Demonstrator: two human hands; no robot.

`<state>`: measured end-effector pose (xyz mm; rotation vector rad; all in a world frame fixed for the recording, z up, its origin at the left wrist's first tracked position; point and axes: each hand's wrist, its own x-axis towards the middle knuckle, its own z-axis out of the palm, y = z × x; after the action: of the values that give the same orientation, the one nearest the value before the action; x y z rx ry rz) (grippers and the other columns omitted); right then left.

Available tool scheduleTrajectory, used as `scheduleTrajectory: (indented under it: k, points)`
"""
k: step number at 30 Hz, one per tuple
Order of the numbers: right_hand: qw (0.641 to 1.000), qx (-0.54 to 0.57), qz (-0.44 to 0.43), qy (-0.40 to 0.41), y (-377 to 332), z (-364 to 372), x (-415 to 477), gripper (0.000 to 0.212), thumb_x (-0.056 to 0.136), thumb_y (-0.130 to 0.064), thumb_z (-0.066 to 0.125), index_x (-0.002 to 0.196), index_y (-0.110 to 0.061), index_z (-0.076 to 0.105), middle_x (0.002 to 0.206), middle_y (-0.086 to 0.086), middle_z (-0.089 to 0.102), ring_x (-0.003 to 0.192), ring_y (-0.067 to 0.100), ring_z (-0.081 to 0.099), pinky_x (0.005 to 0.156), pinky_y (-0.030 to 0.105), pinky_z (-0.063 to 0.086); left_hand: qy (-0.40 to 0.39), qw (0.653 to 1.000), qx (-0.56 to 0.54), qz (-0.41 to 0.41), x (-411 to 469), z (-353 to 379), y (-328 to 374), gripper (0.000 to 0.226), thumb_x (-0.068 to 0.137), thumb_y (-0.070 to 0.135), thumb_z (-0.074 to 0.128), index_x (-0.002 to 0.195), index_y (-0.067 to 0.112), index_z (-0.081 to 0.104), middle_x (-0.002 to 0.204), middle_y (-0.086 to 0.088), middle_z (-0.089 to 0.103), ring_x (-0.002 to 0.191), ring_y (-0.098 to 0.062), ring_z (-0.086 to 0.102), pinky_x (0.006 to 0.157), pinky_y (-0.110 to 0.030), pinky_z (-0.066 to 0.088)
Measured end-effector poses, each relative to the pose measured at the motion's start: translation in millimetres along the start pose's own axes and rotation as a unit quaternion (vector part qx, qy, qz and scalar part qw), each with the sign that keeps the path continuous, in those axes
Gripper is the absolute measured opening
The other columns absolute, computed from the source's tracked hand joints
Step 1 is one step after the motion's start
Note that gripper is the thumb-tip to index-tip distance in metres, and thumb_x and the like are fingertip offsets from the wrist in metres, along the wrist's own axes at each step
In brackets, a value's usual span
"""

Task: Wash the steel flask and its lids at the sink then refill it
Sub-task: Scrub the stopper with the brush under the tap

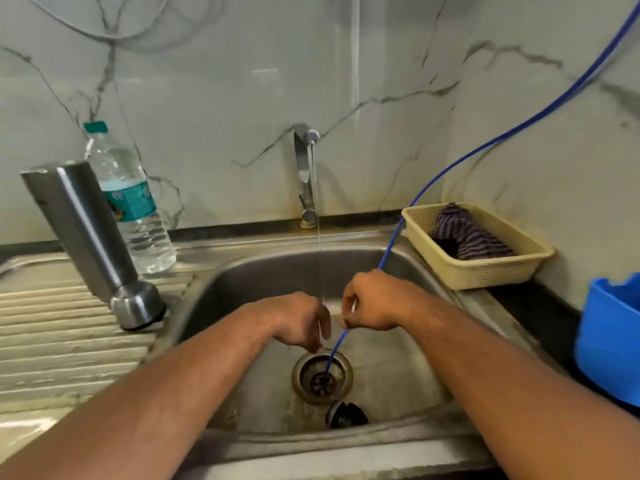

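**Q:** Which step is in hand, and where is the task item?

**A:** Judged: the washing stage, with refilling not begun. The brushed steel flask (pixel 83 233) stands mouth-down and tilted on the ribbed steel draining surface (pixel 52 323), left of the stainless steel sink (pixel 263 271). Both hands are in the basin, at the thin stream falling from the chrome tap (pixel 304 174).

**Q:** State of each grip?

**A:** Left grip (pixel 304 323): fingers point down toward the round drain strainer (pixel 301 375) and are blurred, so I cannot tell whether they hold anything. Right grip (pixel 374 303): fingers curled. The thin blue tube (pixel 467 157) meets it from above and leaves below it into the strainer. I cannot tell whether the tube or a small part is held.

**Q:** What does the next move call for?

**A:** Probably a rinse of the remaining lids. A small dark round object (pixel 346 415) lies by the near basin wall. It may be a lid, but this is unconfirmed. After that, turn the flask upright for refilling.

**Q:** Surroundings and obstructions?

**A:** A clear plastic water bottle (pixel 135 209) stands just behind the flask. A beige mesh basket (pixel 485 271) holding a striped cloth (pixel 464 233) sits to the right, near a blue plastic container (pixel 609 341). The tube crosses the basin between the tap and the right grip and could snag hand travel.
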<state>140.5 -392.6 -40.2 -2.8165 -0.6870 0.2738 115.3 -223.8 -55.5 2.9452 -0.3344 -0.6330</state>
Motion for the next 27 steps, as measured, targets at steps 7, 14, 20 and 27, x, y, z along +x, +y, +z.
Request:
scheduleTrajectory:
  k: [7, 14, 20, 27]
  points:
    - [0.999, 0.025, 0.018, -0.017, 8.2, 10.4, 13.9, 0.021, 0.085, -0.044, 0.080, 0.097, -0.027, 0.075, 0.103, -0.001, 0.071, 0.097, 0.020, 0.068, 0.091, 0.043, 0.059, -0.171, 0.976, 0.003, 0.134, 27.6, 55.7, 16.5, 0.069, 0.071, 0.022, 0.094, 0.132, 0.027, 0.062, 0.111, 0.004, 0.064, 0.096, -0.014, 0.063, 0.082, -0.020, 0.052]
    - [0.999, 0.038, 0.023, -0.014, 11.0, 12.3, 14.6, 0.019, 0.086, -0.043, 0.079, 0.094, -0.025, 0.076, 0.100, -0.002, 0.072, 0.095, 0.019, 0.067, 0.089, 0.042, 0.059, -0.191, 0.958, 0.064, 0.204, 35.5, 77.1, 24.0, 0.072, 0.078, 0.013, 0.087, 0.142, 0.026, 0.056, 0.134, -0.005, 0.062, 0.120, -0.024, 0.057, 0.090, -0.025, 0.041]
    - [0.997, 0.048, 0.053, 0.016, 14.7, 9.2, 16.4, 0.016, 0.090, -0.039, 0.074, 0.092, -0.024, 0.076, 0.092, -0.002, 0.073, 0.085, 0.018, 0.070, 0.083, 0.040, 0.061, -0.128, 0.982, 0.059, 0.122, 32.6, 61.9, 13.3, 0.061, 0.079, 0.024, 0.086, 0.132, 0.030, 0.058, 0.128, 0.001, 0.064, 0.115, -0.022, 0.061, 0.089, -0.030, 0.050]
    - [0.982, 0.101, 0.103, 0.119, 15.5, 1.2, 18.0, 0.017, 0.095, -0.040, 0.063, 0.098, -0.028, 0.075, 0.094, -0.004, 0.074, 0.087, 0.018, 0.069, 0.077, 0.035, 0.059, 0.219, 0.951, -0.218, -0.016, 37.4, 3.2, -26.4, 0.063, 0.076, 0.032, 0.088, 0.131, 0.031, 0.058, 0.120, 0.010, 0.065, 0.111, -0.008, 0.060, 0.091, -0.020, 0.049]
